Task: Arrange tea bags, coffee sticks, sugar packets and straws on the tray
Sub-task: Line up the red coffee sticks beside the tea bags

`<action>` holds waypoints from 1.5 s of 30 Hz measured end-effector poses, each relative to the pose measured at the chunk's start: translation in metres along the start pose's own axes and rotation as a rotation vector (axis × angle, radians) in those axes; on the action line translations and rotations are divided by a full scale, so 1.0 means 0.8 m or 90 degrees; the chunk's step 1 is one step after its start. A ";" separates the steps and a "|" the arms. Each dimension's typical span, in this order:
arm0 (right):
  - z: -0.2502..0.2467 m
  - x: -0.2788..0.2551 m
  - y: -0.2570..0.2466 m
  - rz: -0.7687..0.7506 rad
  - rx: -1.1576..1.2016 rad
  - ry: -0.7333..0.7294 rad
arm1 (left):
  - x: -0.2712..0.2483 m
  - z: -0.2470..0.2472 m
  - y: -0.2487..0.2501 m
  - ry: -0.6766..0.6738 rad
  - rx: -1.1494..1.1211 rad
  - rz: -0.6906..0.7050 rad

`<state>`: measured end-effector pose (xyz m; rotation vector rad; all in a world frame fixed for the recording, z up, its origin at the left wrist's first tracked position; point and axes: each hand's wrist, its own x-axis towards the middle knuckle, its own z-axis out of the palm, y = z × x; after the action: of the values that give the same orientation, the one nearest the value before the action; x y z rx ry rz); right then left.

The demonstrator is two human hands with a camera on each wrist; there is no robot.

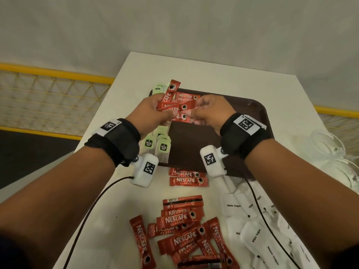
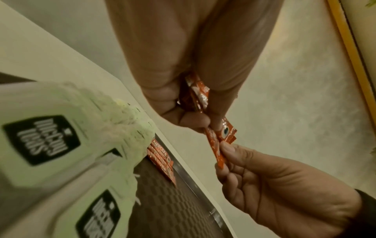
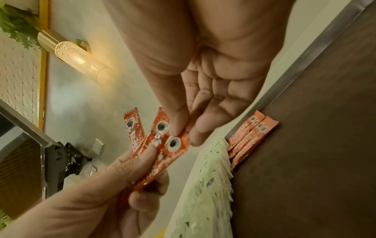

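Left hand [image 1: 150,111] grips a fan of coffee sticks [image 1: 175,107] above the tray [image 1: 242,121] while right hand [image 1: 209,112] pinches one, likely to lay beside those at the far-left corner.

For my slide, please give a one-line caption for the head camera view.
Both hands, left and right, hold red coffee sticks above the brown tray, with green tea bags along its left edge.

Red coffee sticks [image 1: 175,108] fanned above brown tray [image 1: 252,113].
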<state>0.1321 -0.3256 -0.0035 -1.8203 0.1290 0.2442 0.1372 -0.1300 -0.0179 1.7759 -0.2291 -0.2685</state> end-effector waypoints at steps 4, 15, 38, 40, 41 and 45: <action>-0.007 0.010 0.001 0.006 0.064 0.003 | 0.013 -0.011 -0.003 0.026 -0.025 0.007; -0.025 0.046 0.027 0.253 -0.162 0.073 | 0.015 -0.036 -0.019 0.131 -0.029 -0.038; 0.023 0.129 0.028 0.212 -0.709 0.013 | -0.002 -0.042 -0.024 0.133 -0.035 -0.070; 0.019 0.133 0.029 0.201 -0.726 0.014 | -0.003 -0.042 -0.025 0.134 -0.036 -0.068; 0.018 0.134 0.029 0.202 -0.731 0.011 | -0.003 -0.042 -0.026 0.134 -0.034 -0.067; 0.015 0.133 0.026 0.219 -0.738 0.002 | -0.004 -0.041 -0.027 0.121 -0.031 -0.079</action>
<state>0.2295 -0.3151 -0.0512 -2.9456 0.3544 0.6509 0.1442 -0.0943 -0.0318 1.7566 0.0236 -0.1911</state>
